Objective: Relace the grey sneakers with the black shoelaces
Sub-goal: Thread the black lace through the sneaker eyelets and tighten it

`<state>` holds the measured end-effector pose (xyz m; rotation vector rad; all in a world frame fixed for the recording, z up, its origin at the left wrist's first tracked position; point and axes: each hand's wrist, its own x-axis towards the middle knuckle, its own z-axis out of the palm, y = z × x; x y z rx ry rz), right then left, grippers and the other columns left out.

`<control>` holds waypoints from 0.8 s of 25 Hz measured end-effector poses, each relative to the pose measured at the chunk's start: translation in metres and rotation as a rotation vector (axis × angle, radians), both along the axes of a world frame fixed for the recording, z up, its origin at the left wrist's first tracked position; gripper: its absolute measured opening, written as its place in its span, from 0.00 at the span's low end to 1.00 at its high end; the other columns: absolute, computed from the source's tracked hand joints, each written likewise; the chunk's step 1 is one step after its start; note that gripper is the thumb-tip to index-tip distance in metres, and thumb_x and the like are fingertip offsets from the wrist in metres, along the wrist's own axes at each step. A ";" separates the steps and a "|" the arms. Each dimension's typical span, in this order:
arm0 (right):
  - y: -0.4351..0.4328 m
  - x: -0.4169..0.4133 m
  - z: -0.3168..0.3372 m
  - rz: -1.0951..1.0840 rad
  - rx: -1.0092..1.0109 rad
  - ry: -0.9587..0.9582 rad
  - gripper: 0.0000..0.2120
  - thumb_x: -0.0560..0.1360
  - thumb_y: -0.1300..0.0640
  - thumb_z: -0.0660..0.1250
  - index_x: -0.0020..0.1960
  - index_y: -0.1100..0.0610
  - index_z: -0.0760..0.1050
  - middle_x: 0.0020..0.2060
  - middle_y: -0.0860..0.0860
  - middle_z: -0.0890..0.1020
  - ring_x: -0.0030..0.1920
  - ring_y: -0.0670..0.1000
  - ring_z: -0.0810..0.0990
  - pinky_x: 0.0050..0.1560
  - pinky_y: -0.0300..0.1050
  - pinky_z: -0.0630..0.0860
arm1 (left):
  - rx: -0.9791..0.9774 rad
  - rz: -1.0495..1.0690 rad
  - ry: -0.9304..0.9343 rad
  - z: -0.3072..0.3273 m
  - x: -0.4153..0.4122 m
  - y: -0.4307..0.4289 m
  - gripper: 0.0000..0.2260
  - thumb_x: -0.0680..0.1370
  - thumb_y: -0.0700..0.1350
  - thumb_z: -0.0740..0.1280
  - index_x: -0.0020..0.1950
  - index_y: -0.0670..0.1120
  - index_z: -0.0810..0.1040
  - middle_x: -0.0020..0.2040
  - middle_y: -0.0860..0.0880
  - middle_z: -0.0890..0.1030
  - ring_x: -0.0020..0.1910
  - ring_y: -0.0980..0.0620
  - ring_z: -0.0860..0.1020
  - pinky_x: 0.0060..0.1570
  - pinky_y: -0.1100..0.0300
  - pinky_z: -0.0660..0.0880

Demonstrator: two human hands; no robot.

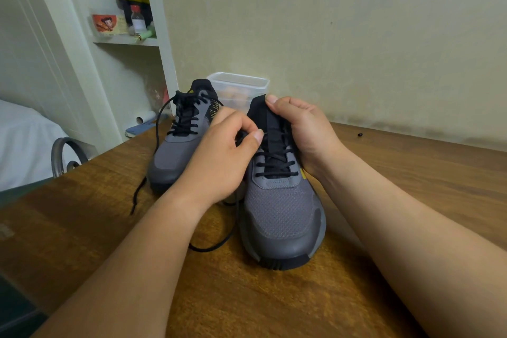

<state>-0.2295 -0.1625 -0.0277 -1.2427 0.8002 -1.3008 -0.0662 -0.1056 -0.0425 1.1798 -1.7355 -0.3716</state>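
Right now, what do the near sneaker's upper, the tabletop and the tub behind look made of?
Near sneaker: grey textile mesh, matte, weave dots visible; smoother toe band, probably synthetic. Tabletop: wood or veneer, brown grain, slight sheen. Tub: translucent plastic, cloudy walls, contents show through.

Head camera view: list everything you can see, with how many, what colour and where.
near sneaker: one, grey with black tongue, front of the table, toe toward the camera
far sneaker: one, grey, on the table behind and left of it
black shoelaces: two, one in each sneaker, loose ends trailing on the table
table: one, brown wood, foreground
plastic container: one, clear, behind the sneakers by the wall
small bead-like thing: one, black, on the table at right
shelf: one, white, back left, holding bottles and packets
bed: one, white sheet, far left
left hand: one, pinches the near sneaker's lace
right hand: one, grips the near sneaker's tongue
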 end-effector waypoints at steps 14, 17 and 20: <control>0.000 0.004 -0.001 -0.015 0.018 -0.027 0.10 0.77 0.53 0.76 0.44 0.60 0.80 0.40 0.62 0.81 0.43 0.60 0.77 0.48 0.55 0.76 | 0.007 -0.064 0.116 -0.004 -0.007 -0.009 0.05 0.84 0.45 0.70 0.48 0.47 0.81 0.56 0.53 0.76 0.56 0.59 0.77 0.58 0.70 0.70; 0.000 0.004 -0.001 -0.005 0.001 0.018 0.11 0.78 0.51 0.75 0.45 0.59 0.81 0.41 0.61 0.81 0.43 0.59 0.79 0.49 0.54 0.77 | 0.010 -0.019 0.143 -0.006 -0.009 -0.011 0.05 0.82 0.45 0.72 0.47 0.46 0.82 0.56 0.53 0.76 0.56 0.60 0.77 0.62 0.69 0.70; 0.000 -0.009 -0.001 0.054 -0.037 0.065 0.13 0.81 0.51 0.71 0.55 0.62 0.82 0.48 0.60 0.84 0.48 0.56 0.83 0.54 0.53 0.80 | 0.067 -0.048 0.251 -0.011 -0.009 -0.012 0.05 0.81 0.43 0.73 0.46 0.46 0.83 0.58 0.52 0.76 0.58 0.61 0.77 0.66 0.65 0.71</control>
